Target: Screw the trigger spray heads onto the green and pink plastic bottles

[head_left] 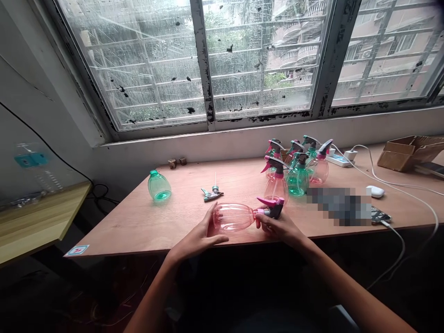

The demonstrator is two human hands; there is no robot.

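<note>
A clear pink spray bottle (pixel 234 217) lies sideways between my two hands over the table's front edge. My left hand (pixel 201 233) cups the base, its fingers behind and its thumb stretched out below. At the neck, my right hand (pixel 279 227) grips the bottle just under the black and pink trigger head (pixel 274 208). Beyond the bottle, a loose green and black trigger sprayer (pixel 212 193) rests on the table, its tube pointing away. Farther left stands an upright green bottle (pixel 159 187) without a sprayer.
Several assembled pink and green spray bottles (pixel 297 180) stand close together behind my right hand. A charging phone (pixel 380 215), a white earbud case (pixel 375 191), a power strip (pixel 338 159), cables and an open cardboard box (pixel 404 155) occupy the right side. The window wall borders the back.
</note>
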